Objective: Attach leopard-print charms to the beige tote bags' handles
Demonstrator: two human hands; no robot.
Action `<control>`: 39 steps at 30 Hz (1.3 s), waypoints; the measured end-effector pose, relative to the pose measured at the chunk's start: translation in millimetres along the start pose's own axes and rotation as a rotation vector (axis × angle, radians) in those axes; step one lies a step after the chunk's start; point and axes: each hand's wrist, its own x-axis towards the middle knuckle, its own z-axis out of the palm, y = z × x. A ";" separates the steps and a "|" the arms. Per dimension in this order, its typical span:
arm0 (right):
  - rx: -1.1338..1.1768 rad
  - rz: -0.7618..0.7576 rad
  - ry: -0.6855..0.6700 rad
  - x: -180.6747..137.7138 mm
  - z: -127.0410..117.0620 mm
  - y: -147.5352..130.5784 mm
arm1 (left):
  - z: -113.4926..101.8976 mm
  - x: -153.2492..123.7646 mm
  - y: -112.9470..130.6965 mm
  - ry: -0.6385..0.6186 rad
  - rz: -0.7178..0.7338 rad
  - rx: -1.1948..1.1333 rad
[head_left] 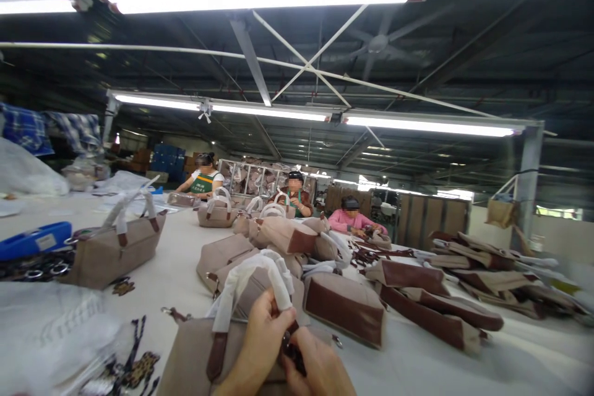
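Note:
A beige handbag (185,352) with dark brown leather tabs sits right in front of me, its handles (273,272) wrapped in white paper. My left hand (263,337) is closed around the base of one wrapped handle, thumb against it. Close beside it, my right hand (320,366) pinches a small dark brown piece (294,356) at the handle's leather tab. Fingers cover much of that piece, so its exact kind is unclear. A metal clasp on a brown tab (176,314) sticks out at the bag's left end.
Several similar bags (343,306) are heaped ahead and to the right, with flat bag pieces (501,266) beyond. On the left are another bag (118,250), a blue tray (37,240), clear plastic (51,328) and leopard-patterned charms (142,370). Three people sit across the table.

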 end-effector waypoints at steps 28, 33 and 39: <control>0.013 0.000 -0.088 3.0 10.6 -2.8 | -7.4 7.9 -27.4 0.003 0.003 0.174; 0.102 0.002 -0.126 1.0 8.3 -7.0 | -8.3 9.8 -29.8 0.002 0.049 0.333; 0.065 -0.088 0.015 -10.2 17.0 -3.5 | -9.2 14.1 -29.7 0.061 0.065 0.580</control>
